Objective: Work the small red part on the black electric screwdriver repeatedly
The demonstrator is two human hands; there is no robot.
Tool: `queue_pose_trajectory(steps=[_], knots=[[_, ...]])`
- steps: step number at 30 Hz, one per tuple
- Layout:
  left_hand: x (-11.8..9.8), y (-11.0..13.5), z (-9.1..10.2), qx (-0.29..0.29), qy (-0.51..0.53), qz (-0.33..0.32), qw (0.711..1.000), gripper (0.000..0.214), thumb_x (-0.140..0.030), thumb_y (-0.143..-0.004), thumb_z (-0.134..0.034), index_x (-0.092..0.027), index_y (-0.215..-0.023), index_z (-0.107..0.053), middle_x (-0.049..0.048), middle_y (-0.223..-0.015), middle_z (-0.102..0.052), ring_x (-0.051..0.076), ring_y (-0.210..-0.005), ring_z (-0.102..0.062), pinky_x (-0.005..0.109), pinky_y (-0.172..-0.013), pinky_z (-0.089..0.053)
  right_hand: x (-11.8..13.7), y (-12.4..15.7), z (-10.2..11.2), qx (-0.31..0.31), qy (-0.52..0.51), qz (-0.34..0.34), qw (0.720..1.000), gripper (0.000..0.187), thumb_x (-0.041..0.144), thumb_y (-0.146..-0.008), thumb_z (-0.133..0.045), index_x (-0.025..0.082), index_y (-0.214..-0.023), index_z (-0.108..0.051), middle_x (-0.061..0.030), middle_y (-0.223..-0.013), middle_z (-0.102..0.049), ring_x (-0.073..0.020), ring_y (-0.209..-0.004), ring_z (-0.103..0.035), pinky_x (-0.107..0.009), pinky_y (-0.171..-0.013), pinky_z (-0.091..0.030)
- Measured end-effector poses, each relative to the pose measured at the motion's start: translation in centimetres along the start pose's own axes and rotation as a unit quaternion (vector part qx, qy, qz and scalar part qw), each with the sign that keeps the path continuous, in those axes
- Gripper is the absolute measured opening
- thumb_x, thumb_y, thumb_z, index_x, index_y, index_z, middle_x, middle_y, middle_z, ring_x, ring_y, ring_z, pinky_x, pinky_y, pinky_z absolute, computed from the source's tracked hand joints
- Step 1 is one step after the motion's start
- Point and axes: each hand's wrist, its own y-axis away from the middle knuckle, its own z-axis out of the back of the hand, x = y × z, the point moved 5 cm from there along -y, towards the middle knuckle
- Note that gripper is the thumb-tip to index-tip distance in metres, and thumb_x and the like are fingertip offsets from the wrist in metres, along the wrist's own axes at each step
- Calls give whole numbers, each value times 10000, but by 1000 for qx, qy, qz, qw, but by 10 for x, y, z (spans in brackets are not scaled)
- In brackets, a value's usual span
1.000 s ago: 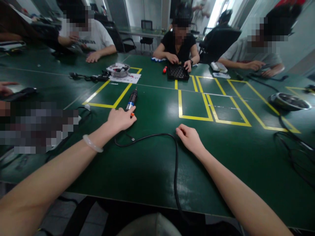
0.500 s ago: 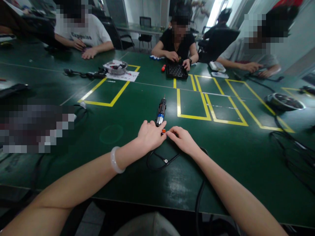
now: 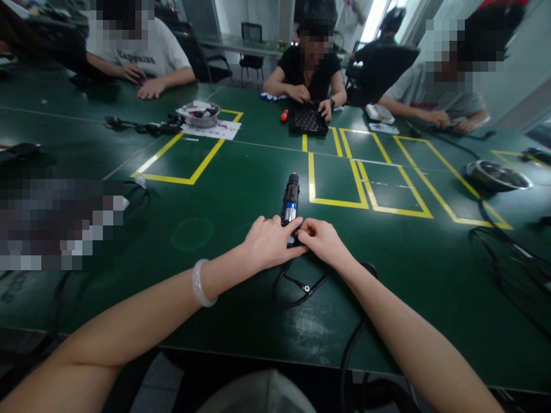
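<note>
Green worktop (image 3: 241, 192) spans the view, yellow tape outlines (image 3: 338, 202) on it, three co-workers seated along the far side. Black cord (image 3: 346, 351) next by length: runs off the near edge, looped by the hands. Containers: round metal-rimmed dish (image 3: 519, 186) far right, dark contents, can't identify; black tray (image 3: 307, 131) in front of the middle co-worker, rows of small pockets, fill too small to read; round bowl (image 3: 202, 122) left of it on a white sheet, paper and dark bits inside, a little red. Left hand (image 3: 269, 244): fingers wrapped over the rear of the power screwdriver (image 3: 291, 198). Right hand (image 3: 321, 241): fingers bunched against the same end, touching; can't tell what, if anything, they pinch. Screwdriver lies mid-worktop, bit pointing away. Probably rigid, moderately weighty, slick at the shiny band; best held on the dark body, off the thin bit. Cord looks flexible, may drag. Smallest: ring terminal (image 3: 306, 288) on a thin lead by the loop.
</note>
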Motion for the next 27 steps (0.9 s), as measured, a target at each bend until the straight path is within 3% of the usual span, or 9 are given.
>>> queue_pose_trajectory(steps=[6,12,15,17,22,27], knots=[[0,0,0,8,11,-11,1000,694,-627,-868,-426,-294,-1477,-397,144,-1010,-639,318,-909,-639,421,-796,-419,7,4,1,-5,64,-11,998,181,279,-771,-526,199,-619,-470,10,-605,-556,-127,-570,-482,-248,-560,-312],[-1,-1,0,8,21,1,1000,661,-602,-824,-513,-319,-1419,-465,127,-1003,-640,308,-928,-638,420,-823,-411,15,6,10,-44,132,2,990,184,309,-778,-533,205,-635,-481,-6,-629,-580,-136,-568,-477,-260,-555,-293],[0,-2,-2,-3,18,-1,1000,686,-636,-838,-473,-313,-1442,-448,137,-1005,-645,313,-922,-640,422,-813,-414,4,3,15,-32,61,-3,998,191,304,-764,-519,202,-609,-474,7,-585,-543,-128,-557,-471,-250,-541,-309],[1,-2,-4,-10,14,-7,1000,705,-645,-845,-453,-302,-1462,-430,145,-1010,-649,321,-915,-643,427,-811,-417,-6,0,13,15,-36,-24,999,189,317,-760,-504,201,-613,-479,29,-520,-489,-113,-498,-441,-238,-494,-306],[5,-1,-6,-11,12,-15,1000,708,-623,-858,-451,-300,-1487,-400,149,-1039,-652,319,-924,-646,418,-816,-424,-20,1,1,122,-252,-102,955,112,301,-727,-496,191,-717,-517,68,-474,-460,-80,-369,-404,-195,-353,-252],[6,-1,-4,4,12,-16,1000,721,-623,-859,-448,-287,-1494,-398,151,-1035,-650,325,-935,-641,417,-820,-431,-20,4,-5,153,-308,-118,931,97,270,-744,-543,176,-751,-521,66,-531,-522,-56,-351,-456,-151,-299,-278]])
